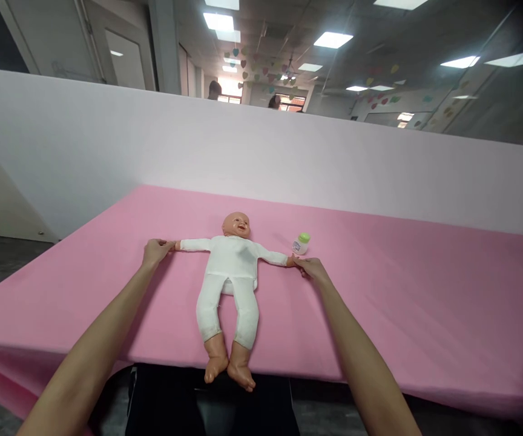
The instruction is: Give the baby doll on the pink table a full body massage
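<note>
Your left hand (pixel 154 251) and right hand (pixel 314 268) finger-pinch the doll (pixel 233 257) at nine and three o'clock, seemingly to spread its arms (pixel 195 244).

doll head (pixel 234 224) looks smooth, glossy plastic | doll feet (pixel 217 356) look smooth, shiny plastic | body (pixel 227 257) is matt cloth | jar (pixel 300 247) looks smooth plastic | tablecloth (pixel 407 290) is matt fabric | wall (pixel 243 154) looks smooth, matt

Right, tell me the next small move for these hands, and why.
Perhaps bring the arms of the doll gently in toward its chest: the left hand and the right hand each pinch one of its hands, and both arms are stretched out wide to the sides.
</note>
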Demonstrator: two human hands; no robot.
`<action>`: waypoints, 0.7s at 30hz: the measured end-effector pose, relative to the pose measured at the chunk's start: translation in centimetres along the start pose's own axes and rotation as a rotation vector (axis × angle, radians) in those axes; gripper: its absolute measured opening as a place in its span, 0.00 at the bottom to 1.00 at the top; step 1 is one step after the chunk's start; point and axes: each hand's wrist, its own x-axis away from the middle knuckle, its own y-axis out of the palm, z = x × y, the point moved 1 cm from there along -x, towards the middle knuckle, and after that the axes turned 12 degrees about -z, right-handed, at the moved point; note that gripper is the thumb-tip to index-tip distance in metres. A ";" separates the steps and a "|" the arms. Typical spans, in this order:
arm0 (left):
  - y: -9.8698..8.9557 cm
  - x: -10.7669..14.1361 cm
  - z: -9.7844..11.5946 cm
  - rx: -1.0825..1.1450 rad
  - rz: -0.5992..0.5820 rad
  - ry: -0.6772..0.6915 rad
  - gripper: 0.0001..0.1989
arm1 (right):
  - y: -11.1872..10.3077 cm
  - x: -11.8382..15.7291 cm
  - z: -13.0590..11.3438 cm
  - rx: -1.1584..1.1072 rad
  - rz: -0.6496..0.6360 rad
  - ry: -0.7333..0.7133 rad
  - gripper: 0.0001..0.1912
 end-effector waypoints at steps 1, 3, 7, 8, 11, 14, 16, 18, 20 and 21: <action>0.0 0.4 0.7 -0.070 0.072 0.027 0.14 | -0.3 0.0 0.1 0.022 0.009 -0.022 0.24; 0.8 1.7 2.9 -0.194 0.214 0.153 0.17 | -1.2 0.0 0.0 0.080 0.092 -0.077 0.20; 6.9 6.0 9.7 -0.017 0.006 0.551 0.17 | -3.1 -0.2 -1.0 0.237 0.402 -0.246 0.15; 9.3 7.4 11.6 0.106 -0.153 0.575 0.17 | -3.4 -0.4 -1.3 0.272 0.458 -0.299 0.16; 17.3 11.3 16.7 0.449 -0.768 0.364 0.18 | -3.6 -1.0 -2.3 0.349 0.529 -0.468 0.21; 24.7 13.6 20.3 0.706 -1.050 -0.084 0.19 | -3.3 -1.8 -2.8 0.412 0.479 -0.609 0.24; 28.6 14.0 21.7 0.798 -1.019 -0.262 0.20 | -2.9 -2.2 -2.8 0.468 0.425 -0.656 0.24; 31.5 13.9 22.5 0.883 -0.946 -0.342 0.20 | -2.7 -2.7 -2.6 0.536 0.383 -0.658 0.25; 33.5 13.7 22.7 0.935 -0.846 -0.397 0.20 | -2.6 -3.0 -2.2 0.622 0.331 -0.643 0.27; 34.3 13.6 22.7 0.947 -0.798 -0.421 0.20 | -2.5 -3.2 -2.0 0.668 0.301 -0.633 0.27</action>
